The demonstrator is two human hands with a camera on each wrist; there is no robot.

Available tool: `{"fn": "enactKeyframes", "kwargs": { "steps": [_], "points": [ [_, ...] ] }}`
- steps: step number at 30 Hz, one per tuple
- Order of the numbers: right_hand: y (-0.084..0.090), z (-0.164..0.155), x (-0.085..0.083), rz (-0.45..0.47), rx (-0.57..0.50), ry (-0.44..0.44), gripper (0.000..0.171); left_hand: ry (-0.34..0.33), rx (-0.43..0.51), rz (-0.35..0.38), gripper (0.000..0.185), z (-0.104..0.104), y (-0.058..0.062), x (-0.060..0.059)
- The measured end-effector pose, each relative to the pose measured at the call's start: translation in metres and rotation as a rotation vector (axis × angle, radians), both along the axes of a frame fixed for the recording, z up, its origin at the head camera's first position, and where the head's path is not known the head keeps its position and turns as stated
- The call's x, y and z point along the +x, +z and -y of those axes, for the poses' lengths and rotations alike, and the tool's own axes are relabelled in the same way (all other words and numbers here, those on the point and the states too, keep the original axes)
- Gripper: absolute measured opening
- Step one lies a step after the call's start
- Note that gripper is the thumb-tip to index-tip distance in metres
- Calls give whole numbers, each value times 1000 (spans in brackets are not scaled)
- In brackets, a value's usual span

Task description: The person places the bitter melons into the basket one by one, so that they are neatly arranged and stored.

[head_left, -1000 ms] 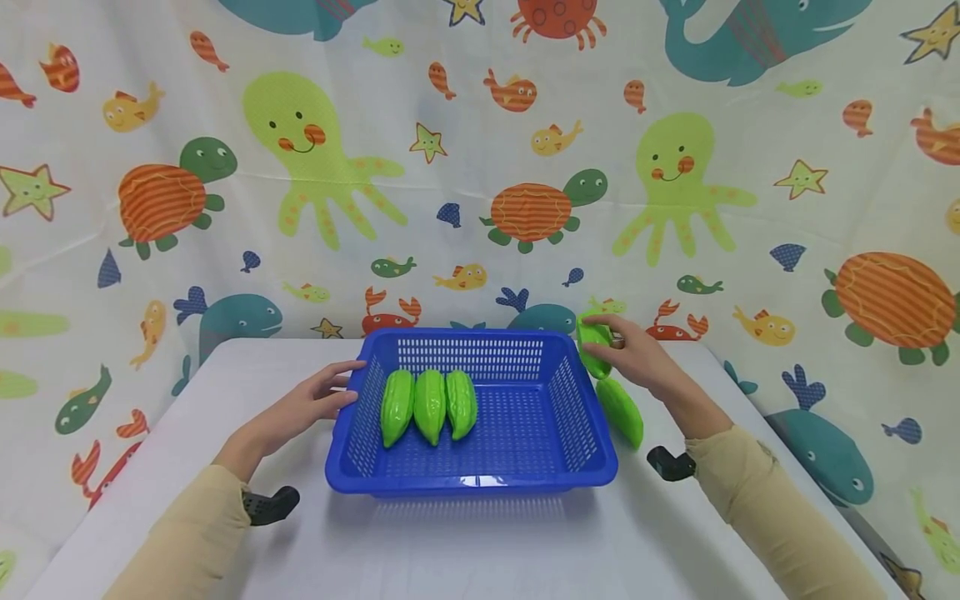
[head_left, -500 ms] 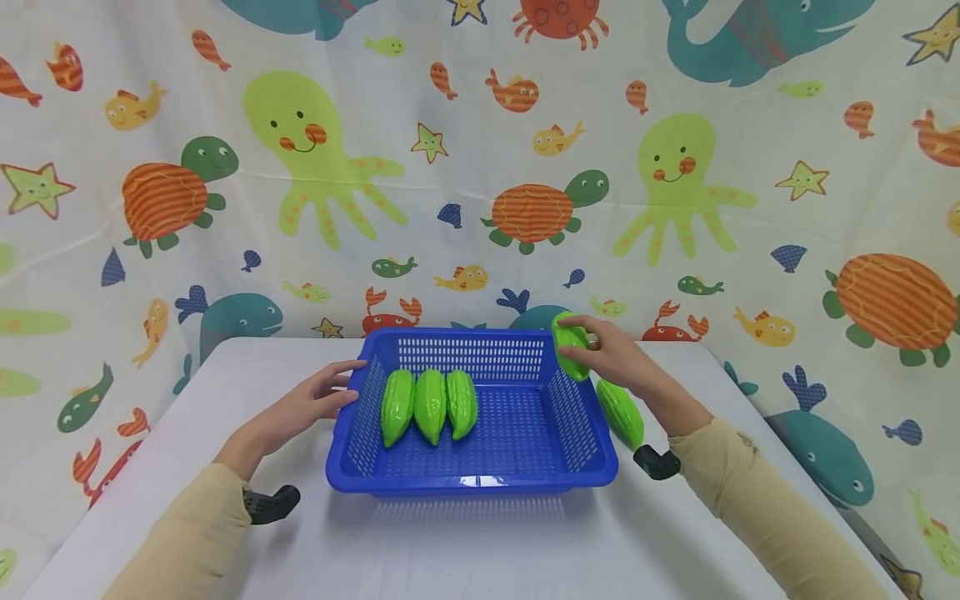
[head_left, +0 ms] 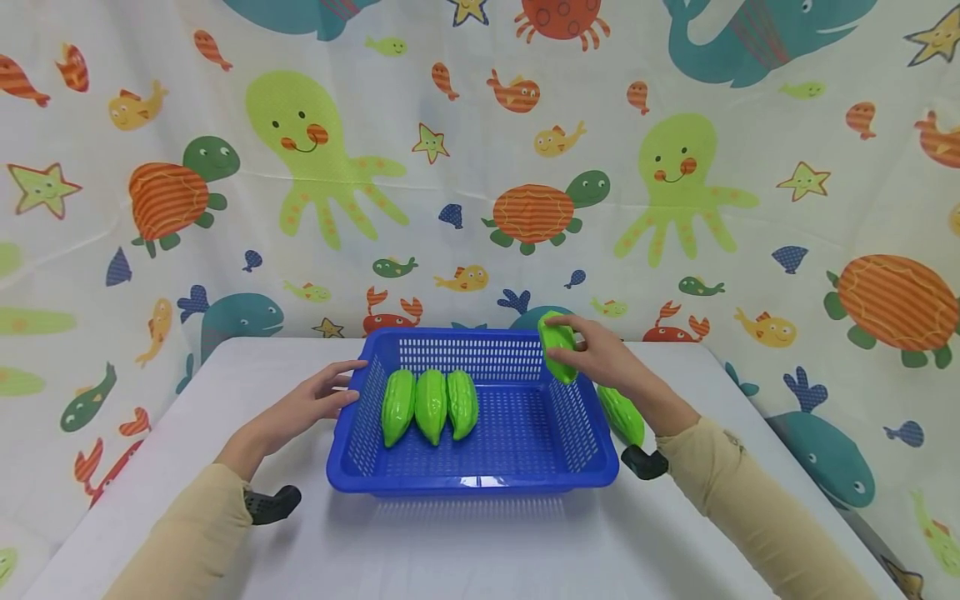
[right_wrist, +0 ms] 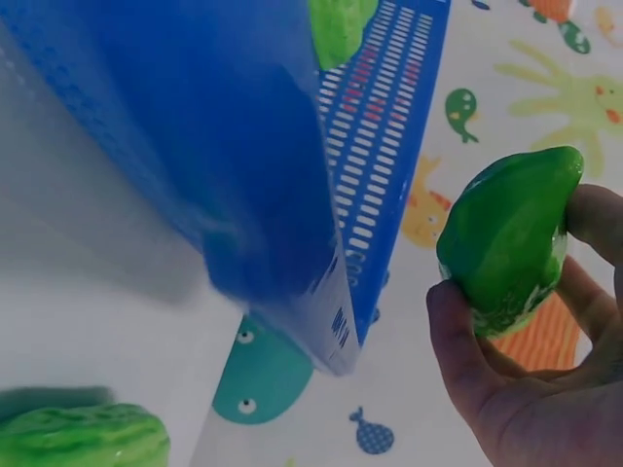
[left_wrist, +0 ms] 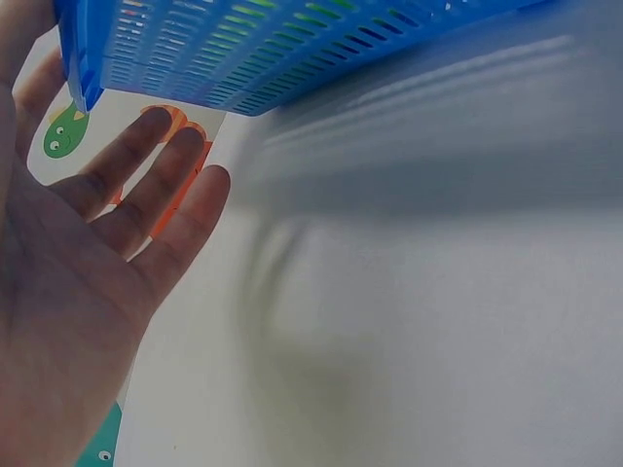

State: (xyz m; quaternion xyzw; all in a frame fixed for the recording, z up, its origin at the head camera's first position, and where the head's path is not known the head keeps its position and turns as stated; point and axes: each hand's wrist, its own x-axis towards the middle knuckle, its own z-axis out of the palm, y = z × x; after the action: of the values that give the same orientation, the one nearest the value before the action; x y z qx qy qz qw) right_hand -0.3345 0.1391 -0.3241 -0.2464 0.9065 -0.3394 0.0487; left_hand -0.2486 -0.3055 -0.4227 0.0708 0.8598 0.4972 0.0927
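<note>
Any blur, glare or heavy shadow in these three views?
Head view: sharp, evenly lit, a small glare strip on the basket front rim. Left wrist: soft focus, the basket casts a broad shadow on the table. Right wrist: near basket wall blurred; the held gourd is sharper.

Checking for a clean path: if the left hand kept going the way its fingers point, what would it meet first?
Probably the blue basket: the left hand already has its fingertips at the basket's left wall.

Right hand (head_left: 607,360) holds a green gourd (head_left: 557,357) above the blue basket (head_left: 480,479).
</note>
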Motion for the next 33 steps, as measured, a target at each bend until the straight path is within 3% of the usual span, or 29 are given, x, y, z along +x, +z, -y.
{"fn": "enactKeyframes", "kwargs": {
  "steps": [8,14,23,33],
  "points": [
    [1,10,1,-11,18,-3,50,4,-2,4,66,-1,1,2],
    [2,19,1,30,11,4,53,6,-8,2,66,-1,1,2],
    [2,39,-4,23,97,43,55,11,-7,10,67,-2,1,2],
    [-11,57,-11,61,225,84,51,18,-12,12,68,-3,2,2]
  ]
}}
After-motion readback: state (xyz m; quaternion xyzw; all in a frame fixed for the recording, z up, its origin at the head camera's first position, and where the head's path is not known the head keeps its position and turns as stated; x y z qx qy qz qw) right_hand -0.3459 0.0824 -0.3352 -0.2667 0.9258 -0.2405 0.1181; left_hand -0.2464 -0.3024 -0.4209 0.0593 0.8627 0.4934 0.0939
